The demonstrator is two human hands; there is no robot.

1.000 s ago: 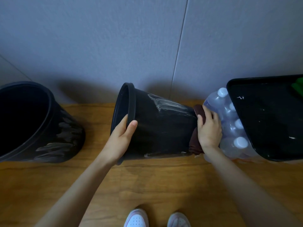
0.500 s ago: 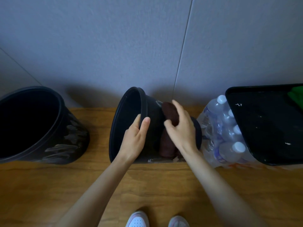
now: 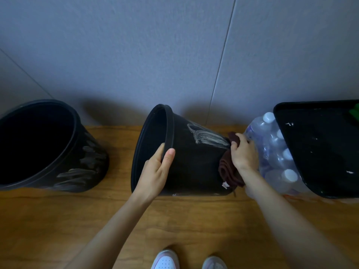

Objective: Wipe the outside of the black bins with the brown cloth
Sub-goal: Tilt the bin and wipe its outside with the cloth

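Your right hand [image 3: 243,154] has slid the brown cloth [image 3: 228,169] from mid-wall to the tipped bin [image 3: 198,158]'s narrow base, fingers curled round the soft folded fabric. Your left hand [image 3: 155,173] pinches its rolled rim. Two round, tapered, streaked bins sit on the wooden floor [image 3: 58,220], the second round bin [image 3: 83,162] at left. One rectangular bin [image 3: 320,152] and one shrink-wrapped bottle pack [image 3: 272,144] are at right.

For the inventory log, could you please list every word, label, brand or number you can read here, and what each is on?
No text here can be read.
Tipped bin: pale smears only, no writing.
Left bin: pale smears only, no writing.
Cloth: a small white tag, too small to read.
Water bottles: no label legible.
Black tray: white specks, not letters.
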